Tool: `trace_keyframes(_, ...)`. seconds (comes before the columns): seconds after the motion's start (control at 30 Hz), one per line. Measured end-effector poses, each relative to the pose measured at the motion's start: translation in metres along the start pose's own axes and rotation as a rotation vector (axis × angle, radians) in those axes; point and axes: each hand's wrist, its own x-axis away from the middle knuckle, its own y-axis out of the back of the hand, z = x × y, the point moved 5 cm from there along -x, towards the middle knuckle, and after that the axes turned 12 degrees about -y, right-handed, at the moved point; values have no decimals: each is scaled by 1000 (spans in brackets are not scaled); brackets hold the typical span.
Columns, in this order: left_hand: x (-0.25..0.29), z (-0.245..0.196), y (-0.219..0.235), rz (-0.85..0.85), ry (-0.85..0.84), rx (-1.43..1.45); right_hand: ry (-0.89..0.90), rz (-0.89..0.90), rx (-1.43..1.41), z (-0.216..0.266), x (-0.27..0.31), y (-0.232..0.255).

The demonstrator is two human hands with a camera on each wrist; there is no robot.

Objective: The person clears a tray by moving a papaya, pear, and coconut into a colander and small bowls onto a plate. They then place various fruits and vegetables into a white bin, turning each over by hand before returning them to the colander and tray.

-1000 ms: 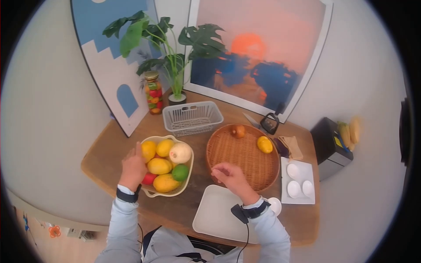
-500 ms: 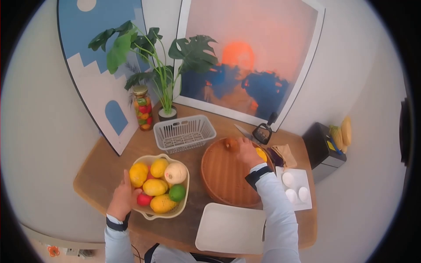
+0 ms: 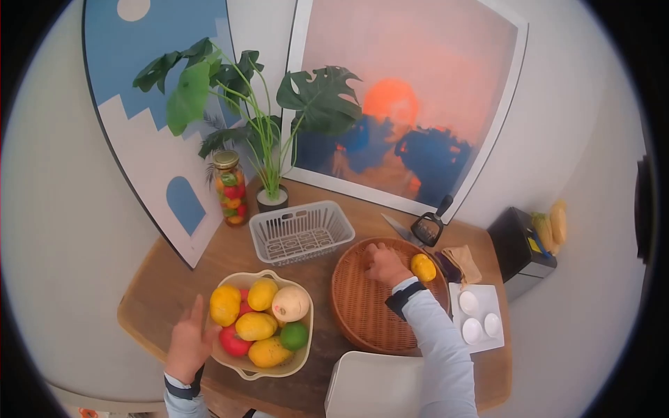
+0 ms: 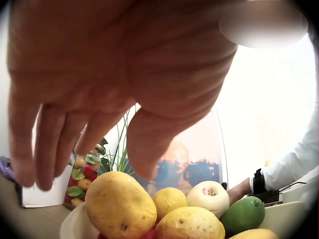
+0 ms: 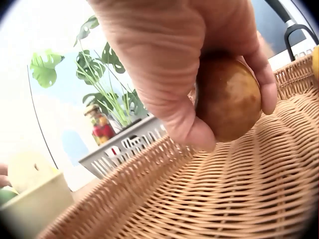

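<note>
My right hand (image 3: 387, 266) reaches into the round wicker basket (image 3: 362, 317). In the right wrist view its thumb and fingers curl round a glossy, mottled brown round fruit (image 5: 228, 102), low over the woven bottom. The hand hides this fruit in the head view. A yellow fruit (image 3: 422, 267) lies at the basket's right side. My left hand (image 3: 188, 343), fingers extended and holding nothing, is at the left side of a cream basin (image 3: 308, 355). In the basin are several yellow mangoes (image 3: 256, 326), red fruit (image 3: 234, 343), a pale round fruit (image 3: 290, 304) and a green fruit (image 3: 294, 336).
A grey plastic basket (image 3: 301, 232) stands behind, near a jar (image 3: 231, 188) and a potted plant (image 3: 272, 198). A knife (image 3: 398, 228) and a black-handled tool (image 3: 427, 228) lie at the back right. A white tray (image 3: 376, 386) is in front; a plate (image 3: 481, 306) with white cups is at right.
My right hand has moved from the wicker basket's near edge to its back and now grips the brown fruit. The left hand has drawn back from over the basin to its left side.
</note>
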Motion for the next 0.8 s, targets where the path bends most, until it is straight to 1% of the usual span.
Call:
trace_keyframes(0.03,-2,-3,5,-99,-46,-47,13,10,-80,10,11,17)
trace_keyframes(0.07,-3,-7,12,-198,-91,-94,38,37,-240,18,19,27)
trace_keyframes(0.13,-9,-22,23,-260,-61,80,88,90,-562,32,38,45)
trace_keyframes(0.17,-12,-30,26,-292,-46,166,100,126,-627,41,49,52)
trace_keyframes(0.23,-17,-44,16,-265,-74,367,122,197,-757,62,72,64)
trace_keyframes(0.27,-19,-52,10,-252,-87,468,149,189,-758,72,84,71)
trace_keyframes(0.33,-23,-72,-6,-140,-90,618,202,173,-762,91,110,80)
trace_keyframes(0.43,-26,-93,-42,13,-108,874,355,82,-741,115,139,92)
trace_keyframes(0.47,-26,-101,-55,61,-114,963,355,117,-753,123,148,95)
trace_keyframes(0.57,-29,-131,-79,241,117,1387,436,83,-780,140,174,101)
trace_keyframes(0.6,-29,-140,-87,249,145,1503,461,107,-779,142,179,97)
trace_keyframes(0.67,-30,-152,-103,265,200,1732,455,55,-686,147,192,96)
trace_keyframes(0.73,-27,-154,-116,190,250,1775,473,28,-590,148,203,91)
trace_keyframes(0.8,-23,-159,-117,142,280,1848,489,-10,-593,147,214,88)
